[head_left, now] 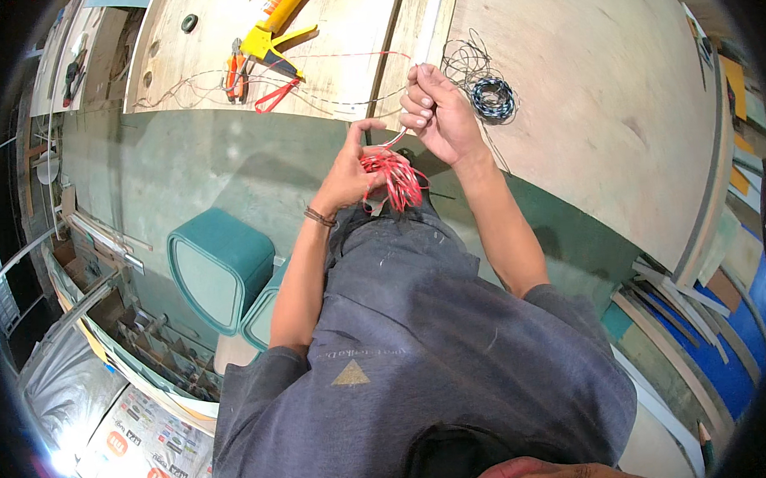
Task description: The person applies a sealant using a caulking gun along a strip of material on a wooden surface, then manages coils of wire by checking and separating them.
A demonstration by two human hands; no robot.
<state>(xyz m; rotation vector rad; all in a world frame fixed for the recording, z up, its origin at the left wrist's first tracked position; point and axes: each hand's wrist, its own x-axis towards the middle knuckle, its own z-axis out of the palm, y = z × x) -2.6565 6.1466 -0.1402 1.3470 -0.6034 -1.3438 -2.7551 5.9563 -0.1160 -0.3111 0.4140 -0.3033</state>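
My left hand (343, 174) is closed around a loose bundle of red and white wire (404, 183), held in front of my waist. A strand runs up from the bundle to my right hand (443, 117), whose fingers are pinched on the wire at the table's edge. The right fingertips are next to the end of a white strip (430, 23) lying on the board. Thin red and dark wires trail left from there across the wood. Beside my right hand lies a coil of black, blue and white wire (493, 99), with loose dark wire above it.
A yellow caulking gun (265, 46) and orange-handled pliers (236, 73) lie on the wooden board (348, 27), near a black ring (189, 24). A wide plywood sheet (598, 84) spreads to the right. Green containers (222, 267) stand on the floor at left; wood strips (677, 312) lie at right.
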